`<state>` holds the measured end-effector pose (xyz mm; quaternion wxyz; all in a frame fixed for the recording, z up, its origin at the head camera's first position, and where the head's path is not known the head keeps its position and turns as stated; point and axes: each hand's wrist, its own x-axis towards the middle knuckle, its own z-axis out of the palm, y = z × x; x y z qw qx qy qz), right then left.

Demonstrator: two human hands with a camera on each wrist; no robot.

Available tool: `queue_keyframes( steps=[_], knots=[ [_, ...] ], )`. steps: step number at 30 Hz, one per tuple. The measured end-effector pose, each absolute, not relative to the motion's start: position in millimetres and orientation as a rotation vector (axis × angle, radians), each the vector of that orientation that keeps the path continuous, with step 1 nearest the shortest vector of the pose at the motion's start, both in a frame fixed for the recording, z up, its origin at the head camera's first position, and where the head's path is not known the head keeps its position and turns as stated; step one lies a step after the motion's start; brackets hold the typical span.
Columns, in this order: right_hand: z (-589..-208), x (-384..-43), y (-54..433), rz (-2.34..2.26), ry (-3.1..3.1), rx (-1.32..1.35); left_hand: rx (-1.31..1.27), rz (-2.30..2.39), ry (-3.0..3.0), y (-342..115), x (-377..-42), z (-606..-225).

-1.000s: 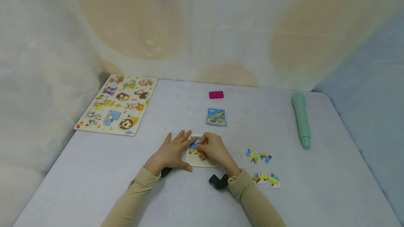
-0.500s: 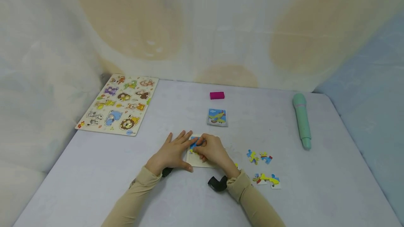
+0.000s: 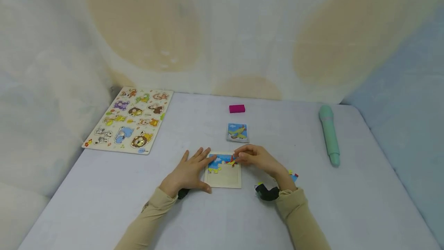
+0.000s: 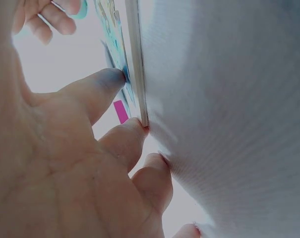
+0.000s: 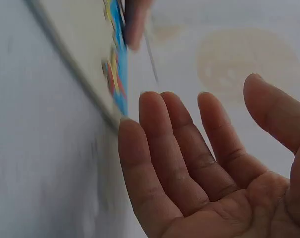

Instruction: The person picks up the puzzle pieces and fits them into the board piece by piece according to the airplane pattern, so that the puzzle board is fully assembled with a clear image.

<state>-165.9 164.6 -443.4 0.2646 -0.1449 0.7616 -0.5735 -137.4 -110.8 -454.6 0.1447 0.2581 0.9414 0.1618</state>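
Note:
A small wooden puzzle tray point(image 3: 223, 179) lies in front of me in the head view. Joined blue and yellow jigsaw pieces point(image 3: 216, 162) fill its upper part, with a red and yellow bit at the top right. My left hand point(image 3: 187, 173) is spread flat along the tray's left side; in the left wrist view one fingertip point(image 4: 115, 77) touches the picture side and another meets the edge. At the tray's upper right corner hovers my right hand point(image 3: 261, 161). The right wrist view shows its fingers point(image 5: 159, 144) loosely bent, holding nothing.
Loose jigsaw pieces point(image 3: 294, 176) lie at the right, partly hidden by my right arm. Behind the tray are a small airplane picture block point(image 3: 237, 132) and a magenta block point(image 3: 237, 108). An animal puzzle board point(image 3: 128, 120) lies left; a mint-green microphone-shaped object point(image 3: 329, 136) lies right.
My right hand has moved right from the tray's middle to its upper right corner, uncovering the joined pieces. The left hand stays in place. The head view has tilted slightly.

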Motion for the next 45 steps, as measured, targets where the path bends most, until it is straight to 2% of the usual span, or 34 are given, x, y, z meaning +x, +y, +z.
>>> queue_keyframes(
  steps=[10, 17, 29, 45],
  knots=[
    [-450.4, -153.3, 247.3, -1.536, 2.2, -0.3, 0.729, 0.457, 2.712, -110.7, -138.0, -453.5],
    [-459.5, -138.3, 278.8, -1.489, 2.305, -0.311, 0.72, 0.472, 2.719, -111.5, -137.8, -454.7],
    [-458.0, -130.2, 269.9, -1.189, 2.579, -0.496, 0.725, 0.477, 2.726, -114.2, -137.8, -456.2],
    [-447.0, -143.1, 256.4, -1.155, 2.64, -0.253, 0.735, 0.481, 2.732, -116.7, -137.6, -459.1]
  ],
)
